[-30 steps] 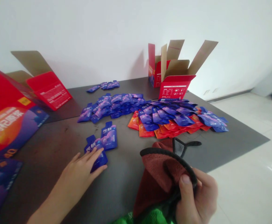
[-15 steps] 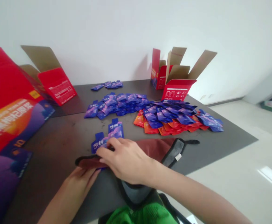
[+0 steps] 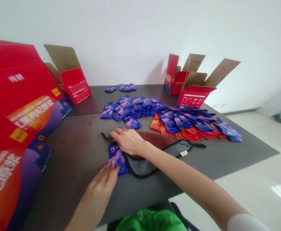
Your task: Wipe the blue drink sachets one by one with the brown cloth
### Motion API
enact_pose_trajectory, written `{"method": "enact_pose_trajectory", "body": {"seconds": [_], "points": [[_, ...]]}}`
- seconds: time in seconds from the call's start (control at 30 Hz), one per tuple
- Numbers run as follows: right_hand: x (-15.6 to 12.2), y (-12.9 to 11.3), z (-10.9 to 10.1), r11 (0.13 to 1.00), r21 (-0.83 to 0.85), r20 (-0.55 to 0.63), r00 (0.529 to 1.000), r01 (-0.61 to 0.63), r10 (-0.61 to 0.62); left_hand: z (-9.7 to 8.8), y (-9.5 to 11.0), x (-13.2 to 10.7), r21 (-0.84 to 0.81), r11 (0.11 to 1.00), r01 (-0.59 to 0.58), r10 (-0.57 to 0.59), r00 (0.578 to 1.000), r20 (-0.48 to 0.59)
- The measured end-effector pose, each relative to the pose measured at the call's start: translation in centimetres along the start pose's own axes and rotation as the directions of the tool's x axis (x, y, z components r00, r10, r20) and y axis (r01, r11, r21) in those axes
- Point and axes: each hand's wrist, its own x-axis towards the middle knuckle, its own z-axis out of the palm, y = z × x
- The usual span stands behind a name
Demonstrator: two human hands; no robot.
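A purple pouch (image 3: 116,157) lies on the dark table, its upper right partly covered by my right hand and a cloth. My left hand (image 3: 104,179) holds the pouch at its lower edge with the fingertips; the thumb is hidden. Bunched under my right hand (image 3: 128,140) is a brown-and-grey cloth (image 3: 141,166) with black edging, and its fingers are closed on it. The cloth spreads to the right, with a white tag and a black loop at that end. Just beyond my right hand lies another purple pouch (image 3: 131,122).
Rows of purple pouches (image 3: 140,104) lie farther back. At right, more are stacked over orange-red pouches (image 3: 190,133). Open red boxes (image 3: 194,96) stand at the back right, another red box (image 3: 76,85) at the back left. Large red cartons (image 3: 17,80) fill the left side.
The view has swung left. My left hand has come out from under the cloth to the pouch's lower edge. The cloth has been drawn off much of the pouch, and its grey side shows more.
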Motion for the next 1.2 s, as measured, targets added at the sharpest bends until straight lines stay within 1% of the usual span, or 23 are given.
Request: {"method": "enact_pose_trajectory", "body": {"seconds": [0.07,0.1,0.17,0.2,0.27,0.33,0.4,0.47,0.53,0.57,0.63,0.73,0.8,0.87,0.93,0.97,1.03,1.1,1.13,1.2], "points": [[-2.2,-1.4,-1.3,0.997,0.067,-0.064,0.997,0.041,-0.037,0.0,0.2,0.0,0.019,1.000,-0.003,0.003,1.000,0.010],[-3.4,-2.1,-1.7,0.990,0.113,-0.080,0.994,0.084,-0.075,0.0,0.2,0.1,0.030,1.000,-0.004,0.004,1.000,0.027],[-5.1,-3.3,-1.7,0.977,0.137,-0.063,0.986,0.162,-0.154,-0.2,0.4,0.2,0.044,0.999,-0.002,-0.001,0.998,0.063],[-5.5,-3.5,-1.4,0.976,0.125,-0.040,0.984,0.179,-0.176,-0.3,0.4,0.2,0.047,0.999,-0.010,0.006,0.997,0.071],[-5.0,-3.3,-0.2,0.979,0.083,-0.013,0.983,0.186,-0.185,-0.5,0.5,0.4,0.056,0.998,-0.043,0.041,0.998,0.039],[-3.3,-2.3,1.0,0.983,0.056,-0.011,0.984,0.176,-0.176,-0.6,0.5,0.6,0.064,0.996,-0.058,0.059,0.998,-0.023],[-1.4,-1.1,1.9,0.990,0.035,-0.011,0.991,0.135,-0.134,-0.7,0.3,0.8,0.056,0.996,-0.063,0.066,0.996,-0.060],[-0.3,-0.3,2.0,0.998,0.018,-0.006,0.998,0.068,-0.068,-0.9,-0.3,1.1,0.038,0.997,-0.064,0.067,0.996,-0.061],[-0.7,-0.2,1.4,0.999,0.021,-0.032,0.999,0.027,-0.027,-1.1,-1.5,1.3,0.046,0.998,-0.036,0.038,0.999,-0.032],[-1.5,-0.3,0.9,0.999,0.034,-0.063,0.998,0.024,-0.022,-1.2,-2.3,1.3,0.056,0.998,0.006,-0.005,1.000,-0.006],[-4.0,-0.8,-0.2,0.997,0.075,-0.150,0.988,0.028,-0.016,-1.2,-4.5,1.3,0.079,0.989,0.126,-0.130,0.991,0.045],[-8.2,-1.2,-1.6,0.989,0.133,-0.310,0.951,0.061,-0.017,-0.4,-7.9,1.6,0.099,0.956,0.276,-0.286,0.951,0.113],[-10.4,-1.2,-2.2,0.984,0.158,-0.412,0.911,0.080,-0.009,0.8,-9.8,2.1,0.111,0.941,0.320,-0.335,0.928,0.165],[-12.0,-1.1,-2.5,0.981,0.175,-0.495,0.869,0.085,0.014,2.1,-11.2,2.8,0.117,0.929,0.351,-0.369,0.904,0.218],[-13.0,-1.2,-2.8,0.980,0.184,-0.546,0.837,0.073,0.040,3.1,-12.1,3.5,0.115,0.928,0.355,-0.373,0.890,0.262],[-13.3,-1.4,-2.9,0.980,0.189,-0.556,0.830,0.066,0.051,3.4,-12.4,3.9,0.112,0.931,0.348,-0.365,0.887,0.283],[-13.8,-1.8,-3.0,0.977,0.199,-0.552,0.832,0.069,0.054,3.3,-12.5,4.6,0.108,0.940,0.323,-0.340,0.889,0.307],[-14.2,-2.1,-3.2,0.973,0.213,-0.547,0.836,0.084,0.048,2.5,-11.9,5.6,0.119,0.944,0.307,-0.329,0.897,0.295],[-14.3,-2.1,-3.3,0.972,0.216,-0.555,0.831,0.090,0.046,2.0,-11.2,6.2,0.125,0.945,0.303,-0.327,0.902,0.281],[-14.4,-1.9,-3.5,0.974,0.212,-0.584,0.809,0.079,0.062,1.2,-9.2,7.9,0.127,0.948,0.291,-0.315,0.912,0.263]]}}
